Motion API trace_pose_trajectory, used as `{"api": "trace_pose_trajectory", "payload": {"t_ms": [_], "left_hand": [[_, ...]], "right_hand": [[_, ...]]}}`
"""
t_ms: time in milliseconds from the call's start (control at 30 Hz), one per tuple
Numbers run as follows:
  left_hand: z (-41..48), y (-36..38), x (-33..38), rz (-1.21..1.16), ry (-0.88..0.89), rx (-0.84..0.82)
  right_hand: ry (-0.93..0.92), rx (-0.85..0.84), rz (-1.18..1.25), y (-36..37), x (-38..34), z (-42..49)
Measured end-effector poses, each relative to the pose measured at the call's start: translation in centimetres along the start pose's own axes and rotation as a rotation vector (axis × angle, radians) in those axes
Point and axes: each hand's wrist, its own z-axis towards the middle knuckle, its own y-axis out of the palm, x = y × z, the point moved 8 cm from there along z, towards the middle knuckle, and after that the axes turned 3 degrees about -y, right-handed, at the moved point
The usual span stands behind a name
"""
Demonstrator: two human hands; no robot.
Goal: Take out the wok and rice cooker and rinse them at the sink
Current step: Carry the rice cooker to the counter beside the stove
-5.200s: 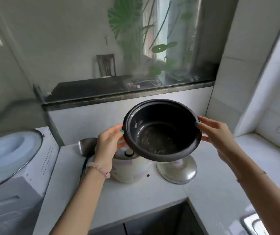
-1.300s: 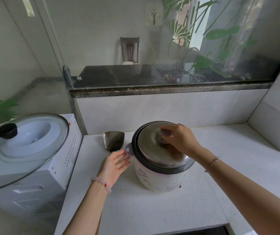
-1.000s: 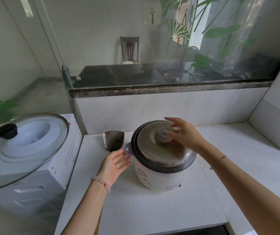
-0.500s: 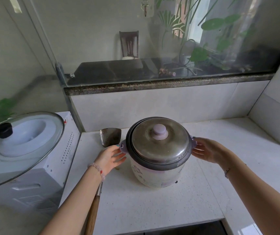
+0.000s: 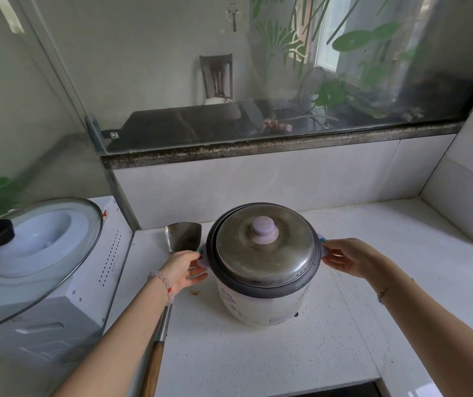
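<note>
— Where is the rice cooker (image 5: pixel 261 296)?

— In the middle of the frame, standing on the white counter (image 5: pixel 258 356). Its metal lid (image 5: pixel 269 262) sits on top, with the lilac knob (image 5: pixel 264 229) pointing up.

— And your hands?

— My left hand (image 5: pixel 185 267) has its thumb and fingers curled round the small lilac handle on the cooker's left side. My right hand (image 5: pixel 347 257) pinches the matching handle on the right. Both hands are half closed and hold only those handles.

— What else is close by?

— A metal spatula (image 5: pixel 183 236) lies just left of the cooker. Its blade is above my left hand in the frame, and its wooden shaft runs under my forearm toward the bottom edge. At the left edge, a glass lid (image 5: pixel 57 270) with a black knob rests on a white appliance (image 5: pixel 92 299).
</note>
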Motion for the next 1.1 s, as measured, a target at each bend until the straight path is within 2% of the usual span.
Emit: {"api": "trace_pose_trajectory", "payload": {"t_ms": [167, 467, 733, 933, 1100], "left_hand": [[0.2, 0.3, 0.0, 0.02, 0.025, 0.004], [-0.3, -0.3, 0.0, -0.003, 0.089, 0.121], [-4.0, -0.3, 6.6, -0.156, 0.315, 0.132], [-7.0, -0.2, 9.3, -0.079, 0.419, 0.156], [-8.1, 3.0, 10.1, 0.029, 0.47, 0.083]], "right_hand": [[-0.028, 0.033, 0.003, 0.4, -0.1, -0.5], [-0.137, 0.171, -0.046, 0.8, -1.1, -2.0], [-0.461, 0.177, 0.025, 0.7, -7.7, -6.3], [-0.561, 0.199, -0.015, 0.5, -8.9, -9.2], [-0.605, 0.337, 0.005, -2.4, -7.3, -12.2]]}}
